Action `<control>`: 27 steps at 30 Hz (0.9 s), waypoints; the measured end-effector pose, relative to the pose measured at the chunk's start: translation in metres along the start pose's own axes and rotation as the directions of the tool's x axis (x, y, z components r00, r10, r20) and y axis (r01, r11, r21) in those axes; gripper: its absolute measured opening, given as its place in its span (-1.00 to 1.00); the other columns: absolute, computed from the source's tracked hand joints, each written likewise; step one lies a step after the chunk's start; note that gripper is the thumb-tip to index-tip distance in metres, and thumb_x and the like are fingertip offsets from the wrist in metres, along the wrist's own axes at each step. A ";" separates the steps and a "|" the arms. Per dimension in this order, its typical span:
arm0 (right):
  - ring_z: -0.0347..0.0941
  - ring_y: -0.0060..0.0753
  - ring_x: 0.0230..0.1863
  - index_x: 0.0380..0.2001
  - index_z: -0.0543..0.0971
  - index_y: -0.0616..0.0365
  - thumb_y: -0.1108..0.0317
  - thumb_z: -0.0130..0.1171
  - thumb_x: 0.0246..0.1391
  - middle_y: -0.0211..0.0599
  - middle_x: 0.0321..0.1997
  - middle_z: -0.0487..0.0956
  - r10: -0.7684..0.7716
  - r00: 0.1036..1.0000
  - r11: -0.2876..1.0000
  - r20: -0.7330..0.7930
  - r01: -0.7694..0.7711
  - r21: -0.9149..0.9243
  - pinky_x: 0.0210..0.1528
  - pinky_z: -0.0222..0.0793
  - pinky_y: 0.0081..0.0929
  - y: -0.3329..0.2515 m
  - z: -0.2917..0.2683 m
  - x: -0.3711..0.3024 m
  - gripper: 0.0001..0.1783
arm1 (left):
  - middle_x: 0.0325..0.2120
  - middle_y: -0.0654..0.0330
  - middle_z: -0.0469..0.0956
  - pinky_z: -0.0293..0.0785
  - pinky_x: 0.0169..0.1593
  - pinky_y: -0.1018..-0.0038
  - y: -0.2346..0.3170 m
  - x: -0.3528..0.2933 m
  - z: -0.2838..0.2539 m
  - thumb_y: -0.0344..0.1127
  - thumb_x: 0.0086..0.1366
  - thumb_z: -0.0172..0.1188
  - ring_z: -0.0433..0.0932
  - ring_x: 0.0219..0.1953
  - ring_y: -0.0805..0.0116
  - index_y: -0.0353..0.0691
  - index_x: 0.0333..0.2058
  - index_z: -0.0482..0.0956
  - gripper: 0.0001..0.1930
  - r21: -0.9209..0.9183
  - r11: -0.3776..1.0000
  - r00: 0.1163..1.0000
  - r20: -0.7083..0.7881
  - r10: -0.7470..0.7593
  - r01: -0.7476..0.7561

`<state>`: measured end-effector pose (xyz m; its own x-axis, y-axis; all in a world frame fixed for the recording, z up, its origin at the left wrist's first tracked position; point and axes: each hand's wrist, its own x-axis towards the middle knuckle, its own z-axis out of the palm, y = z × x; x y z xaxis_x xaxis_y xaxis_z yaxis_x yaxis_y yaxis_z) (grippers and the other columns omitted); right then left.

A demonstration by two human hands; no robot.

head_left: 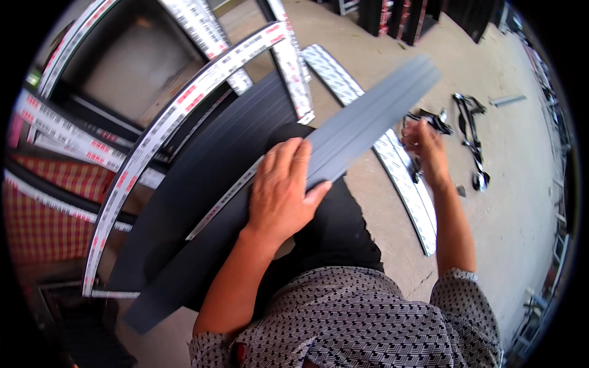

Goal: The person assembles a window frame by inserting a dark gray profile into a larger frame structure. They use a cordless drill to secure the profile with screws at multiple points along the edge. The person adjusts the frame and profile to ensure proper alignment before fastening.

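lying slantwise over the person's lap, a long grey panel (368, 119) runs from near left to far right, its far end blurred; the left hand (279, 187) rests on it, fingers together, thumb apart, though whether they clamp it i cannot tell; the right hand (429, 153), blurred, fingers bent, is beside black hardware (438, 121), and its grip is unclear; farther left, a frame (187, 96) wears white film with red and black print; a strip (408, 196) on the floor, partly hidden by the panel, bears smeared lettering.
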<state>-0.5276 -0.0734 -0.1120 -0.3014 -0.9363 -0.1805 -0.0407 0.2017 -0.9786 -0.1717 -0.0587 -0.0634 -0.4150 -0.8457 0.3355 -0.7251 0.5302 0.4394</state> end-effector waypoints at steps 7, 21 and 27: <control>0.48 -0.36 0.25 0.21 0.51 0.12 -0.09 0.22 0.36 -0.34 0.20 0.59 0.103 0.967 0.789 0.234 -0.223 0.573 0.33 0.35 -0.24 0.011 0.134 -0.018 -0.42 | 0.24 -0.06 0.40 0.25 0.39 0.02 -0.011 -0.037 -0.030 -0.01 0.04 0.58 0.39 0.28 -0.07 -0.36 0.34 0.33 -0.02 0.080 0.991 0.991 0.075 -0.110 0.104; 0.51 -0.31 0.26 0.21 0.55 0.10 0.14 0.18 0.43 -0.30 0.24 0.62 0.000 0.933 0.618 0.360 -0.283 0.734 0.37 0.38 -0.23 0.000 0.148 0.010 -0.58 | -0.07 0.06 0.44 0.39 0.20 0.16 -0.056 -0.128 -0.143 -0.10 -0.15 0.65 0.48 0.02 0.04 -0.25 0.26 0.40 -0.03 0.341 0.879 0.940 -0.049 -0.338 0.334; 0.53 -0.25 0.25 0.18 0.57 0.19 0.09 0.28 0.35 -0.17 0.23 0.63 -0.063 0.939 0.573 0.338 -0.243 0.783 0.37 0.40 -0.21 -0.020 0.148 0.044 -0.51 | -0.23 0.17 0.38 0.35 -0.04 0.28 -0.096 -0.117 -0.149 -0.08 -0.17 0.65 0.41 -0.14 0.19 -0.20 0.13 0.44 -0.13 0.450 0.865 0.971 -0.184 -0.156 0.224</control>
<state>-0.3990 -0.1616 -0.1147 0.0412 -0.9891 -0.1411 0.7957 0.1179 -0.5942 0.0285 -0.0018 -0.0207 -0.1889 -0.8922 0.4102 -0.9670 0.2416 0.0803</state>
